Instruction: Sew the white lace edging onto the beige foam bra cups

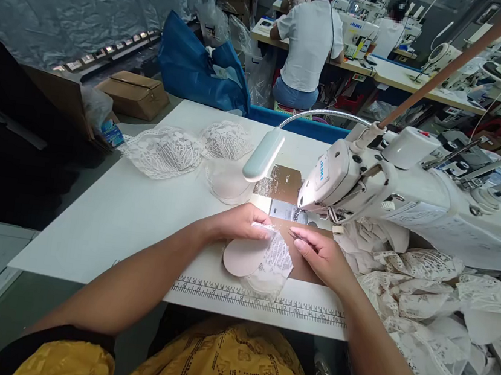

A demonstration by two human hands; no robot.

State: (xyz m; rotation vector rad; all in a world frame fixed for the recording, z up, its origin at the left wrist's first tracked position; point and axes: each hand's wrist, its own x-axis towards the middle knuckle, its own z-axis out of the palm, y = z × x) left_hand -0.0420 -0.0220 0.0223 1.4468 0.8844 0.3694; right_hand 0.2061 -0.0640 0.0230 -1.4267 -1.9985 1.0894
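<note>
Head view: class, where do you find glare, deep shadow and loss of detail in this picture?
In the head view, glare on the metal plate and brown patch near the lamp; in the head view, lace pattern readable on the pale cup; in the head view, deep shadow over the black area at left, and pixelation hiding the far worker's head.

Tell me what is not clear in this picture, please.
Head view: shape of the small tool, mostly hidden by the right hand.
Head view: top edge of the lace cup, partly behind the left hand.
Head view: end of the sewing machine, cut off by the right edge.
</note>
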